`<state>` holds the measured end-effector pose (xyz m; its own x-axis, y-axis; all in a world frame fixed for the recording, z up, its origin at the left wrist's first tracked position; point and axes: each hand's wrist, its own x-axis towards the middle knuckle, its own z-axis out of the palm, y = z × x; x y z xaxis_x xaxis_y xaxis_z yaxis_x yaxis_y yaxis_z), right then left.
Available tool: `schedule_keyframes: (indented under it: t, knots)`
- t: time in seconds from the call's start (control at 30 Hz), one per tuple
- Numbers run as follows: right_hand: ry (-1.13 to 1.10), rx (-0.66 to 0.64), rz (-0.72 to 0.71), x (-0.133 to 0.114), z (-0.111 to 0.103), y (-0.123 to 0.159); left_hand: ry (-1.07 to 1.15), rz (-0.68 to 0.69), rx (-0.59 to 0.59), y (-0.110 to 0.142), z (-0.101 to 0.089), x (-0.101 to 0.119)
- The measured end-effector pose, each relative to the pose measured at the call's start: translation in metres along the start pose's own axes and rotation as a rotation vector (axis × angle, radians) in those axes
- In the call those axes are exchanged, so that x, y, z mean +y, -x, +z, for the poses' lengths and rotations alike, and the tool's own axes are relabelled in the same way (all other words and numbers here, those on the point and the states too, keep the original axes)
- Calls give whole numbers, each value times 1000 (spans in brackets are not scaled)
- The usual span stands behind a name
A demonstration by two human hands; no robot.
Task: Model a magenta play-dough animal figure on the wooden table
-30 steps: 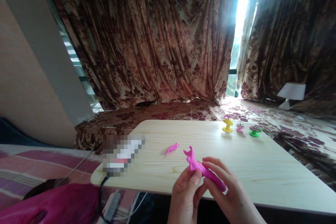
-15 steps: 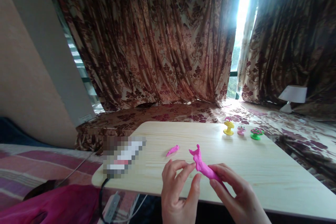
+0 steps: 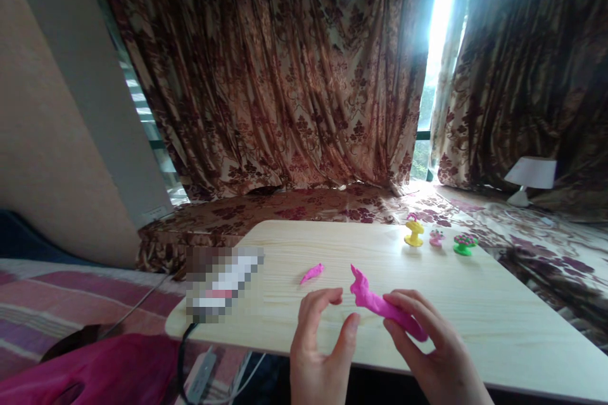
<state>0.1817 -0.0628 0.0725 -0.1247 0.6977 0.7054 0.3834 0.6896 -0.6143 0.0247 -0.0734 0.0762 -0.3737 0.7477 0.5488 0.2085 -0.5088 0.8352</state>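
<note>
A long lump of pink modelling clay (image 3: 380, 305) is pinched between the thumb and fingers of my right hand (image 3: 430, 342), held above the table's near side. Its left end is ragged, with a pointed tip sticking up; its right end is smooth and rounded. My left hand (image 3: 320, 342) is just left of that ragged end, thumb and fingers apart in a C shape, touching nothing. Beyond it, a smaller torn piece of pink clay (image 3: 312, 274) lies on the pale wooden table (image 3: 285, 243).
Small clay figures stand at the table's back right: a yellow one (image 3: 414, 233), a pink one (image 3: 436, 238) and a green one with pink dots (image 3: 464, 243). A blurred-out object (image 3: 228, 281) with a black cable lies at the left edge. A white lamp (image 3: 529, 174) stands beyond.
My left hand has come away from the clay's ragged end and its fingers have spread. The right hand has turned the clay slightly, so more of its rounded end shows.
</note>
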Motion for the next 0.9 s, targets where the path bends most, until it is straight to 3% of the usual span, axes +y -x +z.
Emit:
schedule_keyframes:
  t: [0.1,0.17,0.3,0.43,0.73,0.9]
  knots:
    - [97,-28,7,21,1,-8,4,-188,-211,-8,-2,-12]
    - [176,-80,36,38,4,-17,-18,-203,-291,-11,-4,-22]
    - [302,-171,84,71,14,-31,-106,-112,-264,-8,-7,-43]
    - [308,-222,100,88,23,-31,-190,-83,-265,-2,-9,-55]
    - [348,-330,89,83,20,-24,-290,41,-322,8,-8,-57]
    - [365,-355,91,86,22,-22,-507,321,-391,-4,9,-39]
